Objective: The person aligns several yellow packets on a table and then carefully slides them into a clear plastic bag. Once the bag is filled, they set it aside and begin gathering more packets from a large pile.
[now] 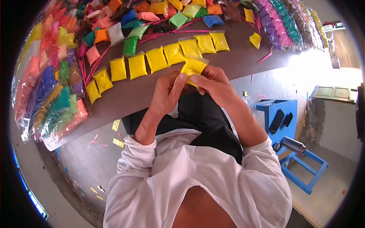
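Both my hands hold one small yellow packet [193,69] over the table's front edge. My left hand [168,91] pinches its lower left side between thumb and fingers. On the other side my right hand [216,85] grips it, thumb pressed on the yellow face. The packet's clear top edge points up and right. Just behind my hands, a curved row of yellow packets [156,60] lies on the brown table [243,57], running from the left toward the back right.
Mixed coloured packets [148,16] and pink strips [182,29] lie at the back. Bagged packets are heaped at the left [45,95] and back right [281,22]. A blue stool [285,110] with a metal flask [293,145] stands right.
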